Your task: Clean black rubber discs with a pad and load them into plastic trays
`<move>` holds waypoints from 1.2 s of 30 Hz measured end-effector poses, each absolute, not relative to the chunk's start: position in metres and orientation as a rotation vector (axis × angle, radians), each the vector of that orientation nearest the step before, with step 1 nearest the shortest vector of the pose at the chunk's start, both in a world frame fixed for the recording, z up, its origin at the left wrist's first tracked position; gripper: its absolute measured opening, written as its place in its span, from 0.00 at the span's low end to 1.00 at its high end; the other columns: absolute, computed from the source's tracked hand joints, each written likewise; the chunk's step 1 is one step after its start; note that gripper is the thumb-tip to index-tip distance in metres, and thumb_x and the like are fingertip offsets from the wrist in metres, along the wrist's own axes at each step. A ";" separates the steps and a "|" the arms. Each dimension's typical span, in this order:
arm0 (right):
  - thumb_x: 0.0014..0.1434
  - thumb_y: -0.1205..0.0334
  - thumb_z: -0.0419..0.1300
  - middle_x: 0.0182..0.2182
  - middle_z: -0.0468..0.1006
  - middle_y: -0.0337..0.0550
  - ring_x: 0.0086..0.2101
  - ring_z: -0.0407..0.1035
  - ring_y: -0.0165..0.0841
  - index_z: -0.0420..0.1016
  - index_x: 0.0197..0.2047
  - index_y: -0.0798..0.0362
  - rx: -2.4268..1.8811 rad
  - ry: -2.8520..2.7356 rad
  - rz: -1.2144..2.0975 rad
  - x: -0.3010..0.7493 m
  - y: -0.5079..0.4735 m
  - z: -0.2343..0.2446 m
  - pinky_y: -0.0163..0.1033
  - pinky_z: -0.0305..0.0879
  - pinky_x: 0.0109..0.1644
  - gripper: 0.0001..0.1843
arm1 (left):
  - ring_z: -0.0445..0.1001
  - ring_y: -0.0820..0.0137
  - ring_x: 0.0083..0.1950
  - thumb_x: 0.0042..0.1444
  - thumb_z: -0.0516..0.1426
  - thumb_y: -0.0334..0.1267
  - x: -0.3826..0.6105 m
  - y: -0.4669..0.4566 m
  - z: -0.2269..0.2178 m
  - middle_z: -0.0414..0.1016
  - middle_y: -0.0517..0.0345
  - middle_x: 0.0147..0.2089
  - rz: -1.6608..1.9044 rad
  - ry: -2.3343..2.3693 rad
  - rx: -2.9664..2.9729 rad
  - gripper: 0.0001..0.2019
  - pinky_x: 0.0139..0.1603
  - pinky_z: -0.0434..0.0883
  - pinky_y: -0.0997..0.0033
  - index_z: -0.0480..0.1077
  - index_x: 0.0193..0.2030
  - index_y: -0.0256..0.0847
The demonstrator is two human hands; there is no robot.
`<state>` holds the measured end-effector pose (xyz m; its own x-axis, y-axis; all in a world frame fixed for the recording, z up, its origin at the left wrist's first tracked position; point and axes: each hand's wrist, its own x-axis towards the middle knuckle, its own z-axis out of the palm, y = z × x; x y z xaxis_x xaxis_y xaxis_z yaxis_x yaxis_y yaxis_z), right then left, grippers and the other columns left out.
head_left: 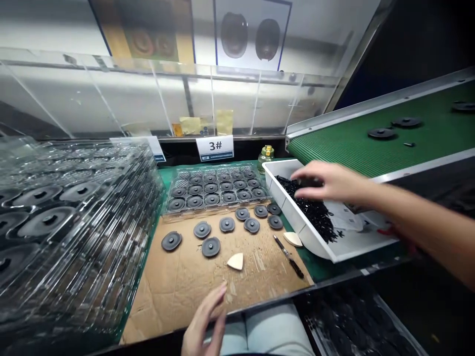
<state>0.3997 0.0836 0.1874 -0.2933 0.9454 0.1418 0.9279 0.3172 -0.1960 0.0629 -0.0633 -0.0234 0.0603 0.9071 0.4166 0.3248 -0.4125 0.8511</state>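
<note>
The right hand (326, 182) reaches out over the white bin (293, 215) at about two o'clock, its grip curled down into the heap of small black parts (315, 210); whether the fingers have closed on any of them I cannot tell (the knuckles hide the tips). The left hand (204, 324) rests at six o'clock at the near edge of the cardboard sheet (178, 287), fingers loosely spread and holding nothing. On the cardboard lie loose black discs (211, 246) in two rough rows, with a cream triangular piece (235, 261) just beside the nearest disc and a black-handled tool (288, 257) toward four o'clock. At twelve o'clock a clear tray (217, 190) holds more discs in its pockets, under a label reading "3#" (215, 146). A tall stack of clear trays (70, 227) fills nine o'clock. The green conveyor belt (389, 136) at one o'clock carries a few discs.
</note>
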 end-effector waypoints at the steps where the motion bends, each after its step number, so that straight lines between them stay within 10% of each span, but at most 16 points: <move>1: 0.53 0.41 0.61 0.43 0.77 0.48 0.43 0.71 0.41 0.77 0.47 0.48 -1.567 -2.326 0.356 0.377 0.055 0.169 0.47 0.68 0.49 0.25 | 0.75 0.64 0.56 0.57 0.57 0.31 0.073 -0.058 -0.016 0.77 0.53 0.55 1.444 1.129 1.879 0.22 0.57 0.72 0.67 0.67 0.58 0.49; 7: 0.56 0.32 0.51 0.39 0.80 0.49 0.42 0.75 0.42 0.77 0.45 0.53 -1.262 -1.523 1.452 0.287 -0.082 0.048 0.46 0.71 0.46 0.33 | 0.70 0.58 0.61 0.57 0.59 0.37 0.113 -0.053 0.010 0.79 0.44 0.50 1.426 0.376 2.537 0.34 0.62 0.65 0.53 0.51 0.69 0.43; 12: 0.61 0.32 0.41 0.41 0.80 0.51 0.46 0.74 0.43 0.78 0.46 0.49 -1.531 -1.179 1.236 0.257 -0.117 0.009 0.46 0.70 0.52 0.35 | 0.73 0.58 0.57 0.57 0.57 0.31 0.101 -0.064 0.000 0.77 0.42 0.53 1.081 0.386 2.393 0.36 0.56 0.71 0.58 0.47 0.70 0.47; 15: 0.64 0.37 0.35 0.32 0.79 0.48 0.32 0.76 0.37 0.77 0.47 0.51 -1.656 -1.428 1.070 0.252 -0.099 0.001 0.44 0.74 0.43 0.37 | 0.70 0.57 0.60 0.52 0.62 0.34 0.083 -0.067 -0.008 0.72 0.45 0.59 0.991 0.630 1.866 0.34 0.58 0.69 0.56 0.59 0.65 0.53; 26: 0.56 0.62 0.56 0.44 0.72 0.51 0.38 0.70 0.40 0.74 0.46 0.52 -1.674 -1.673 0.793 0.235 0.015 -0.076 0.50 0.67 0.47 0.14 | 0.76 0.57 0.52 0.44 0.68 0.44 0.026 -0.047 -0.016 0.73 0.47 0.57 1.080 0.822 0.075 0.32 0.58 0.69 0.57 0.66 0.57 0.45; 36: 0.63 0.59 0.53 0.45 0.78 0.44 0.42 0.72 0.36 0.73 0.50 0.50 -1.476 -1.754 0.854 0.206 0.000 0.010 0.40 0.67 0.44 0.14 | 0.76 0.62 0.50 0.39 0.70 0.44 0.043 -0.029 -0.014 0.75 0.50 0.54 1.022 0.814 0.120 0.32 0.55 0.72 0.65 0.70 0.52 0.40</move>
